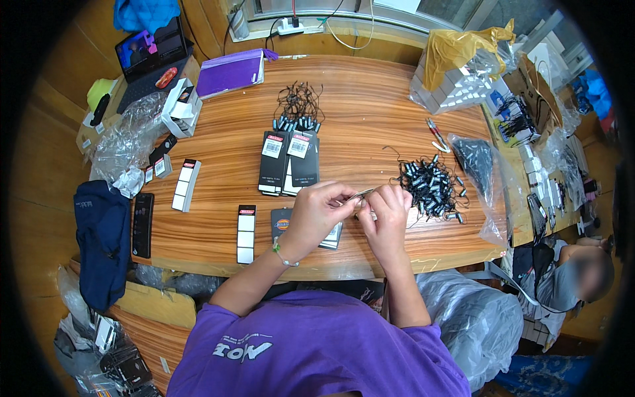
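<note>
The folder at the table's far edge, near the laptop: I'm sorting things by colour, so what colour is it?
Purple, with a paler white edge; the folder shows best in the head view.

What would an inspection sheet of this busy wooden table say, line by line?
Surface: striped brown wooden table, crowded.
Job's things: thin pale tag pinched between both hands; heap of small black corded pieces beside them.
Clutter: stack of black hang cards, purple notebook, crumpled clear plastic bags.
Grippers: left hand and right hand meet, fingers closed on the tag.
Cables: white power strip with cords.
Surroundings: open laptop; another person sits low at right.
</note>
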`<state>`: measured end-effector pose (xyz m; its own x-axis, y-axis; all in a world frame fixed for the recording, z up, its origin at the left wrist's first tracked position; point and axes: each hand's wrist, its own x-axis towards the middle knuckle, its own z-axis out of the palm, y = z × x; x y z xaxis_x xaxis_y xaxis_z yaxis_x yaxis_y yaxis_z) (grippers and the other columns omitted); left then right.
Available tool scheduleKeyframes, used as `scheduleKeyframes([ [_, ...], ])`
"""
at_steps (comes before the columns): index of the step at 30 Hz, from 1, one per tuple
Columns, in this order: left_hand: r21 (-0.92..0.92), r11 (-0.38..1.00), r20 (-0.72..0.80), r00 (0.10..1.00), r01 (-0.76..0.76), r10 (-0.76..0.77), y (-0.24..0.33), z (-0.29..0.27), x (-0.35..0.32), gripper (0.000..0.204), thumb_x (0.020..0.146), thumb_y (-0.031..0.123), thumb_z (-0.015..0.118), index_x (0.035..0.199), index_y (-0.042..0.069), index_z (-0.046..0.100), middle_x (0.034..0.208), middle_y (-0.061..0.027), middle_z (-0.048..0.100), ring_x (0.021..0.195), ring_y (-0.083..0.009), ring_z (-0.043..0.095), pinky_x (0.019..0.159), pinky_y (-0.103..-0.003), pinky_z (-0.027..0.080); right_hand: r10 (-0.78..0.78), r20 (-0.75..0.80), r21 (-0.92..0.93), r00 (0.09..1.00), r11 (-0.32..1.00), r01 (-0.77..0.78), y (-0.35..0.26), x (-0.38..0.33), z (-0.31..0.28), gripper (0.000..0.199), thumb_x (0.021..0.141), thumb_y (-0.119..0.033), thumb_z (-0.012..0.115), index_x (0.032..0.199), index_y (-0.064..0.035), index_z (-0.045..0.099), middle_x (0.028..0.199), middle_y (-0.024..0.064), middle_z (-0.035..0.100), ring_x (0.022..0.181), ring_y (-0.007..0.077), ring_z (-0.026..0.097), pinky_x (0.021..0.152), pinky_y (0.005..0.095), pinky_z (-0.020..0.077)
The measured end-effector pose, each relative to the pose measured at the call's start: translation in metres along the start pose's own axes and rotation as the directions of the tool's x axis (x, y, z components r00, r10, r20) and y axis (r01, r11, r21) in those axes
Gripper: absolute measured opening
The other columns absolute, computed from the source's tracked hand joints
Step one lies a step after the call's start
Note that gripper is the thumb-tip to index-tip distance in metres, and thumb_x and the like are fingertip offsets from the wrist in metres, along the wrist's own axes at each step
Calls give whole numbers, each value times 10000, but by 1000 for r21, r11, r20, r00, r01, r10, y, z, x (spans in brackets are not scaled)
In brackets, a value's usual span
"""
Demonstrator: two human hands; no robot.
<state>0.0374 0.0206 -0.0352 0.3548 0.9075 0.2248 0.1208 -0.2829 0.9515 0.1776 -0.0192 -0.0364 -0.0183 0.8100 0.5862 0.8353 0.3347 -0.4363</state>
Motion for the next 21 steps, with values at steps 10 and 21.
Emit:
scheduleKeyframes([
  [10, 137, 972, 13, 982, -189, 189, 5, 3, -5, 145, 725, -18, 655, 870, -12, 658, 791, -91, 634, 703, -145, 613, 589, -233, 505, 418, 220, 712, 881, 549, -439, 12, -11, 3, 119, 797, -69, 585, 717, 3, 534, 727, 50, 497, 751, 140, 477, 702, 257, 380],
  [21, 319, 822, 59, 875, -473, 481, 10, -3, -2, 187, 647, -19, 674, 823, 46, 670, 814, -63, 635, 767, -207, 613, 650, -282, 497, 322, 387, 785, 864, 376, -492, 19, -1, -22, 97, 759, -64, 630, 840, -10, 623, 946, 41, 557, 861, 110, 484, 727, 223, 370],
])
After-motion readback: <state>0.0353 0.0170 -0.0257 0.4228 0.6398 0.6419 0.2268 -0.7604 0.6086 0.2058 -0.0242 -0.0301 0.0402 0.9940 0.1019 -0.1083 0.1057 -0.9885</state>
